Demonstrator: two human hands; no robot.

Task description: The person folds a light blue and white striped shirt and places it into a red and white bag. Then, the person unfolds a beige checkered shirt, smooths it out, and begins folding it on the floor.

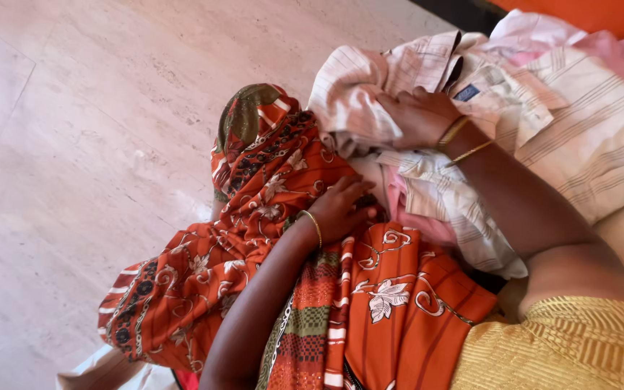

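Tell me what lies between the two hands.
In the head view, between the left hand on the orange patterned cloth and the right hand on the pale striped shirt, lie folds of that shirt and pink fabric.

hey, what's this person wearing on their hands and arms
Both forearms are bare. The left hand has one thin gold bangle at the wrist; the right hand has two. A short mustard-yellow patterned sleeve covers the right upper arm.

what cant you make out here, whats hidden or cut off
Head view only:
- Left hand: fingertips buried in the orange patterned cloth.
- Right hand: palm hidden, pressed on the striped white shirt.
- Pink garment: mostly covered by the shirt.
- Orange cloth's lower end: cut off by the bottom edge.
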